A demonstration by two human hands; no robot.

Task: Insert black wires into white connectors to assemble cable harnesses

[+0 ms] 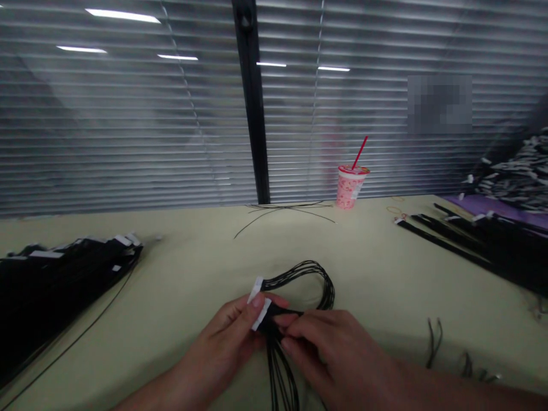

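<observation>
Head view: wire harness point(329, 288) of thin black leads sits at near centre over the pale table point(188, 268), one lead group looping out to the right and another trailing down toward the near edge. Left hand point(237, 328) closed, thumb over fingers, on two white connectors point(262, 315) side by side; right hand point(329, 342) pinched nearly to contact on the black leads just right of them, fingertip detail blurred. Connector-ended cable bundles point(64, 291) lie at left, more black bundles point(492, 245) at right, lidded pink cup point(350, 191) at far right of centre.
</observation>
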